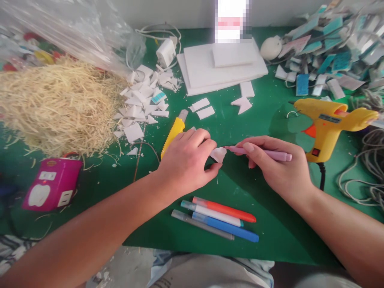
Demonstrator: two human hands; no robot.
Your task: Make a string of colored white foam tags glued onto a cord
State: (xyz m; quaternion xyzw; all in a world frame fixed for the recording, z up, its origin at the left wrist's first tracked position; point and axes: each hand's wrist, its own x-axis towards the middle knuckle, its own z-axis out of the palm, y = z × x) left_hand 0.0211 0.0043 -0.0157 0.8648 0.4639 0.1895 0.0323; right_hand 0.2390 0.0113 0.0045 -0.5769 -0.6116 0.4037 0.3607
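My left hand [192,160] pinches a small white foam-board piece [219,154] between thumb and fingers, just above the green table. In my right hand [270,160] is a pink marker pen [277,155], gripped like a pencil. Its tip points left and is at the right edge of the white piece; whether it touches I cannot tell. A yellow utility knife [174,136] lies just beyond my left hand, partly hidden by it. Nearer to me lie an orange marker [225,209], a white marker [219,215], a blue marker [226,227] and a grey marker [202,225].
A yellow glue gun [325,120] with a black cord stands at right, near tangled wires [366,168]. White foam boards [222,72] are stacked at the back. White scraps [141,100], straw [60,104] and a magenta power adapter [52,184] occupy the left. Cut pieces [333,64] heap up back right.
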